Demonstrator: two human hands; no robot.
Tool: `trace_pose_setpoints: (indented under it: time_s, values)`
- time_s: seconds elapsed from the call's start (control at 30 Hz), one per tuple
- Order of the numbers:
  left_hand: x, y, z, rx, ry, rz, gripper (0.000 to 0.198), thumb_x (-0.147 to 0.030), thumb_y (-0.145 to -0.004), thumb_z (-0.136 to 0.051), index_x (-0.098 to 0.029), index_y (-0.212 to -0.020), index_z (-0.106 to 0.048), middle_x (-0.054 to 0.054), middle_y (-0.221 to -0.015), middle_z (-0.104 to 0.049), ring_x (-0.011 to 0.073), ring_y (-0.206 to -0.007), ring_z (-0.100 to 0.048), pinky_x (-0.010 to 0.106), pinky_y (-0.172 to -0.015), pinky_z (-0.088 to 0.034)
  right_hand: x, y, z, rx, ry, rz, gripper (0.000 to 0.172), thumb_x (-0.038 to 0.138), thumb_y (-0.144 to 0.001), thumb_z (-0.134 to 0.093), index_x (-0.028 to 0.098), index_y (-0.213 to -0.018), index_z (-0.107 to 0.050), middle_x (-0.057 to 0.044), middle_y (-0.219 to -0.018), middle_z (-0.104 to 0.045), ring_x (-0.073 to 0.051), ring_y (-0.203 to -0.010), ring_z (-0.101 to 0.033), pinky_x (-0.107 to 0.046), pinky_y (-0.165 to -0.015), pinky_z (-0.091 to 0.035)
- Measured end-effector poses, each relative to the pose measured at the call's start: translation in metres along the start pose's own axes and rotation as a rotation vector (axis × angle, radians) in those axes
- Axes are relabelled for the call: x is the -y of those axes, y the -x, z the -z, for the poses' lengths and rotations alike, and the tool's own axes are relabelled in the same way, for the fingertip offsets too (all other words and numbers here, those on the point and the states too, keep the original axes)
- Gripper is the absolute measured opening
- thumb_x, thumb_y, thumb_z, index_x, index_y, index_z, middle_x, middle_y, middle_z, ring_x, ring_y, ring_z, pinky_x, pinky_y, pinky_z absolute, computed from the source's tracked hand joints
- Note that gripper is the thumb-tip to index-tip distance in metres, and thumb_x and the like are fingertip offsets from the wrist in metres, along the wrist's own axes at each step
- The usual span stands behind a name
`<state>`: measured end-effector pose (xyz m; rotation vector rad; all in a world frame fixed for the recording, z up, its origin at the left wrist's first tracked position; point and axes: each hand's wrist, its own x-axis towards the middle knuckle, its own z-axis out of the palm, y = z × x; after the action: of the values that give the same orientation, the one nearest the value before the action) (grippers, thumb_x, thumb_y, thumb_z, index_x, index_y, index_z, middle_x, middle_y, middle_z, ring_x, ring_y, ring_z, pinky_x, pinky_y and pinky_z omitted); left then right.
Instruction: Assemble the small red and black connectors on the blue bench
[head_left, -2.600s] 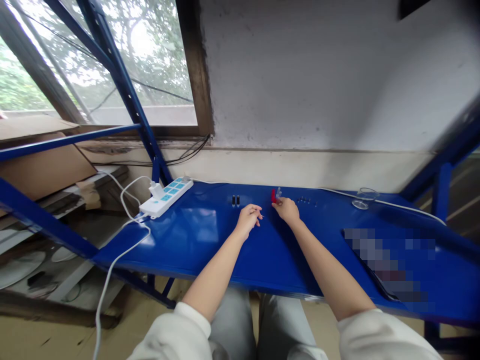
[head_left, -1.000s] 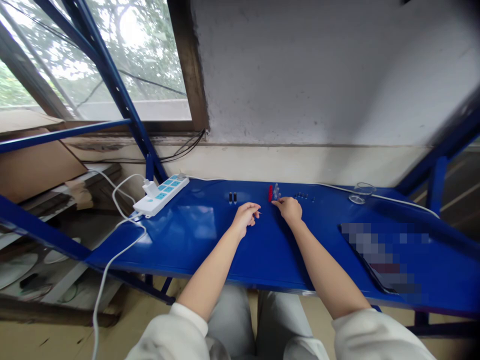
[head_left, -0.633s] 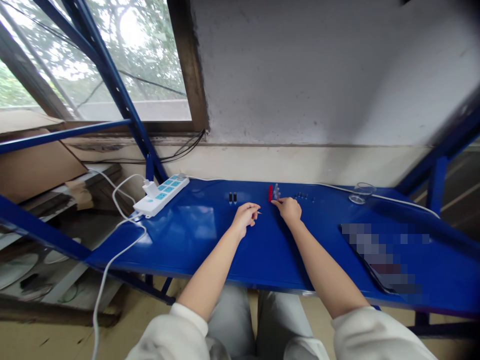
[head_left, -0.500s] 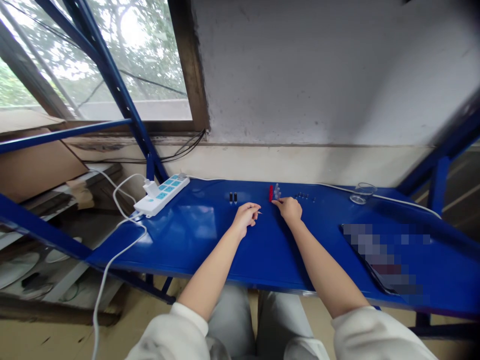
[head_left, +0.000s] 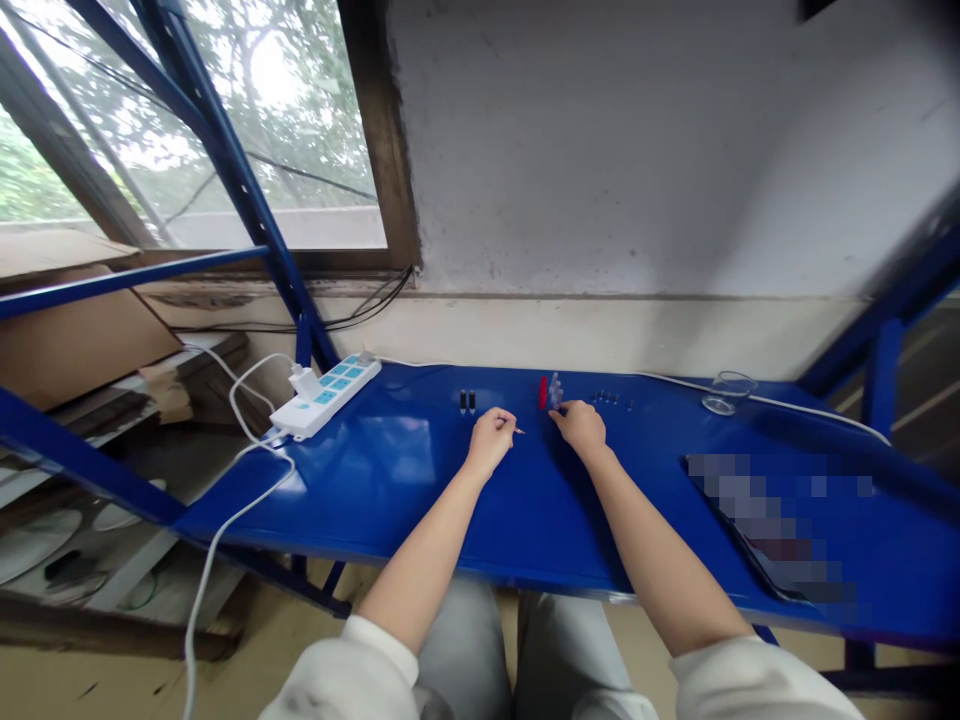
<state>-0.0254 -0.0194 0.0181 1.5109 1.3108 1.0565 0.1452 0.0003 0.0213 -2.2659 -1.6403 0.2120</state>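
Your left hand (head_left: 491, 442) pinches a thin pin (head_left: 519, 431) at the middle of the blue metal bench (head_left: 360, 500), your right hand (head_left: 581, 427) lies just below a red piece (head_left: 543, 392) and a clear piece (head_left: 555, 393), its grip unclear, and two black pieces (head_left: 466, 401) and a row of small dark parts (head_left: 609, 398) stand untouched to either side.

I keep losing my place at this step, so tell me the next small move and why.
Probably bring the thin pointed pin in the left hand across to the red part and the clear piece: the pin's tip points that way, and the right hand sits beside them.
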Motion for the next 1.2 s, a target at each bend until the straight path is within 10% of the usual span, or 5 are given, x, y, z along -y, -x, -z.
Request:
trace_pose_setpoints:
  time_s: [0.17, 0.43, 0.9, 1.2]
  values:
    - [-0.001, 0.005, 0.007, -0.235, -0.302, -0.054, 0.026, -0.021, -0.077, -0.052, -0.022, -0.102, -0.056, 0.003, -0.062, -0.054, 0.0196, -0.074, -0.056, 0.024, -0.065, -0.037, 0.008, 0.019, 0.017, 0.012, 0.084, 0.045, 0.031, 0.039, -0.08, -0.049, 0.014, -0.09, -0.064, -0.015, -0.089, -0.064, -0.025, -0.084, -0.061, -0.03, -0.067, -0.043]
    - [-0.009, 0.005, 0.02, -0.275, -0.374, 0.025, 0.061, -0.024, -0.077, -0.052, -0.024, -0.134, -0.03, 0.008, -0.077, -0.06, 0.024, -0.088, -0.057, 0.029, -0.078, -0.038, 0.023, 0.051, 0.028, -0.078, -0.075, 0.241, 0.031, 0.041, -0.083, -0.042, 0.021, -0.074, -0.063, -0.006, -0.073, -0.066, -0.018, -0.07, -0.061, -0.023, -0.055, -0.034]
    - [0.009, -0.011, 0.025, -0.314, -0.607, -0.093, 0.042, -0.018, -0.084, -0.037, -0.023, -0.125, -0.04, 0.014, -0.111, -0.055, 0.0235, -0.084, -0.059, 0.031, -0.073, -0.04, 0.028, 0.056, 0.019, -0.025, -0.097, 0.379, 0.034, 0.04, -0.085, -0.039, 0.02, -0.069, -0.061, -0.004, -0.067, -0.064, -0.014, -0.061, -0.058, -0.022, -0.05, -0.028]
    - [0.015, -0.015, 0.01, -0.223, -0.223, -0.27, 0.021, -0.011, -0.082, -0.037, -0.02, -0.096, -0.05, 0.0, -0.069, -0.057, 0.0115, -0.062, -0.056, 0.023, -0.064, -0.042, 0.029, 0.053, 0.012, -0.069, -0.205, 0.326, 0.033, 0.042, -0.085, -0.038, 0.019, -0.073, -0.06, -0.007, -0.072, -0.064, -0.017, -0.069, -0.06, -0.023, -0.056, -0.032]
